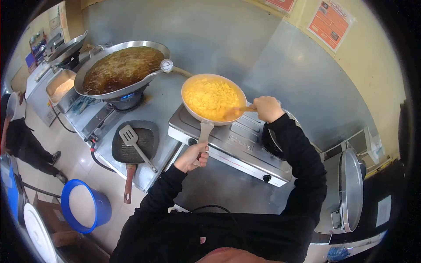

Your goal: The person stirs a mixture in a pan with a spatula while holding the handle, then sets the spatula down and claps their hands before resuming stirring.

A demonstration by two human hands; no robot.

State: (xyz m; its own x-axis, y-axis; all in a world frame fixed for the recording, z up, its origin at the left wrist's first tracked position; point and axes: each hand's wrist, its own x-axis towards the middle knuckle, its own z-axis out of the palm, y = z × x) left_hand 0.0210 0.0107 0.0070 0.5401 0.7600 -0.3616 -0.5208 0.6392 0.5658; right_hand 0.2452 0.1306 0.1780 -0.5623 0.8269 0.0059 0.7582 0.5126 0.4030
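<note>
A light-coloured frying pan (pixel 187 108) holds yellow scrambled egg (pixel 210 97) on the left side of a silver gas stove (pixel 239 140). My left hand (pixel 193 157) is closed round the pan's pale handle (pixel 205 131). My right hand (pixel 268 109) grips a wooden spatula (pixel 248 109), whose blurred head rests in the egg at the pan's right side.
Left of the stove, a grill pan (pixel 115 147) carries a slotted turner (pixel 129 135). Behind it, a large wok (pixel 83 74) of bubbling oil has a thermometer (pixel 166 65). A blue bucket (pixel 105 206) and another person (pixel 28 142) are at left; a large pot (pixel 351 193) stands at right.
</note>
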